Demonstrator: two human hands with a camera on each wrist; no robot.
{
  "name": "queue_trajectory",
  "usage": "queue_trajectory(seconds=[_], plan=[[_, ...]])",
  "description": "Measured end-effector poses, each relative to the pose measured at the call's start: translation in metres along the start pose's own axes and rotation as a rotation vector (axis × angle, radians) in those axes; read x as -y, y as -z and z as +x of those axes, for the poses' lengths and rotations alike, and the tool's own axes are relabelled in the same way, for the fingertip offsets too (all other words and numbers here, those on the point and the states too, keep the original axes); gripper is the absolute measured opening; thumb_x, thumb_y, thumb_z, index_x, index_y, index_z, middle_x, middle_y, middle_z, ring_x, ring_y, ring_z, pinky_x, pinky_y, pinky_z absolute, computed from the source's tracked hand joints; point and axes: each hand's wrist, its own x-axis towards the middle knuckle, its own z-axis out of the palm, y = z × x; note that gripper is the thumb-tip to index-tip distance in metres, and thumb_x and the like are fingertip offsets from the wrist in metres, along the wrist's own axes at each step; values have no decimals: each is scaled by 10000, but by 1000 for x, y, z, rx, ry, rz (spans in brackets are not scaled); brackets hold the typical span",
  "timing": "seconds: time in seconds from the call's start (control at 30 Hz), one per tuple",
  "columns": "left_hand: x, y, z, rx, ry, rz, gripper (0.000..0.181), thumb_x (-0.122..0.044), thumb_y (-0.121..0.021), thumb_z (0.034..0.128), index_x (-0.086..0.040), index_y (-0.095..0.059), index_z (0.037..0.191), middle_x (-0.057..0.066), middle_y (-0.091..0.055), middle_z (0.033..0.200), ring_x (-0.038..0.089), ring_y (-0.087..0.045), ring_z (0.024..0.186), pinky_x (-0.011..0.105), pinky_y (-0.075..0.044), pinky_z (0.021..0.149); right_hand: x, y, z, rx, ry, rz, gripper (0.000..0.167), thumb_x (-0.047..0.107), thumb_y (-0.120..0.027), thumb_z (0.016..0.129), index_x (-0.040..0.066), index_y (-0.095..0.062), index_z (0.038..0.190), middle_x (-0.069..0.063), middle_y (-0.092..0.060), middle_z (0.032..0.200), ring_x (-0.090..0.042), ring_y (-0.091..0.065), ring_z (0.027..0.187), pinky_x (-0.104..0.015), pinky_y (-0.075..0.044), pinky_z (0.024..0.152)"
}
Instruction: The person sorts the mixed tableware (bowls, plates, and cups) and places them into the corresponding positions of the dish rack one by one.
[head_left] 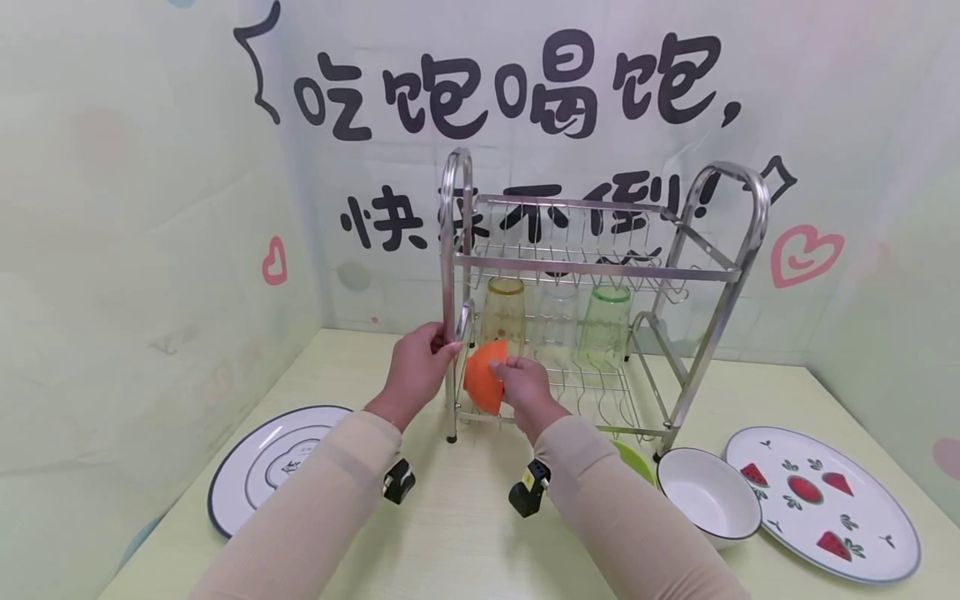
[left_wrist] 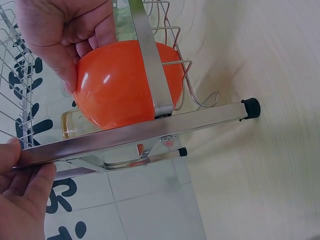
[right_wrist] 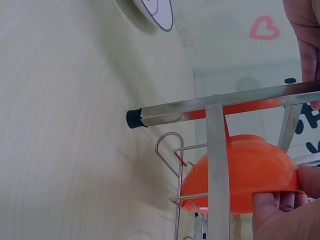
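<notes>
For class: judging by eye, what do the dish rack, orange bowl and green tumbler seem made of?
Dish rack: polished metal, probably steel, with mirror-like reflections. Orange bowl: smooth, glossy, perhaps plastic, given its thin rim and sharp highlights. Green tumbler: see-through and tinted, so glass or clear plastic; cannot tell which.

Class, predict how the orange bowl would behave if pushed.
Tipped on its side, the orange bowl may roll on its curve. Its shine suggests a slippery surface. The right hand holding it alone hints at lightness.
</notes>
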Motion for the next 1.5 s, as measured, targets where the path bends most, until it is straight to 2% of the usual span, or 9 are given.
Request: queue_trajectory(seconds=[0.17, 0.47, 0.77, 1.1, 1.3, 1.5], plan=[[1, 0, 1, 3, 7, 3, 243, -133, -624, 945, 23, -604, 1130, 147, -634, 983, 262, -564, 870, 365, -540, 799, -1, -2, -1, 2, 9, -7, 234, 77, -567, 960, -93, -601, 1117, -214, -593, 1177, -330, -620, 1049, -429, -504, 939], [-1, 1, 1, 7, -15, 7, 233, -129, -630, 940, 22, -609, 1116, 151, -642, 969, 260, -573, 854, 364, -537, 780, -2, -6, -1, -17, 19, -14, 247, 93, -578, 956, -83, -606, 1127, -220, -595, 1199, -341, -611, 1062, -446, -499, 941], [-2, 1, 0, 20, 18, -4, 242, -142, -613, 951, 16, -604, 1135, 142, -630, 975, 260, -561, 861, 366, -538, 796, -2, -8, -4, -25, 15, -32, 234, 111, -594, 946, -65, -635, 1096, -202, -604, 1198, -331, -604, 1065, -458, -487, 955], [-1, 0, -1, 17, 21, 1, 236, -148, -616, 950, 12, -605, 1123, 142, -631, 979, 263, -560, 863, 378, -539, 808, -3, -9, -2, -8, -1, -42, 289, 129, -598, 949, -55, -620, 1171, -213, -589, 1251, -361, -587, 1125, -482, -463, 985], [1, 0, 0, 18, 10, 4, 240, -146, -611, 953, 17, -604, 1130, 141, -638, 981, 261, -567, 863, 382, -540, 812, -3, -9, -3, -5, -5, -65, 298, 141, -600, 949, -43, -624, 1181, -200, -596, 1241, -348, -590, 1104, -471, -471, 977], [1, 1, -1, 27, 35, -11, 254, -164, -608, 957, 8, -602, 1143, 138, -635, 1000, 265, -569, 885, 390, -542, 839, -3, -8, -4, 4, -13, -85, 308, 161, -600, 954, -29, -615, 1196, -188, -594, 1231, -343, -586, 1075, -469, -480, 968]])
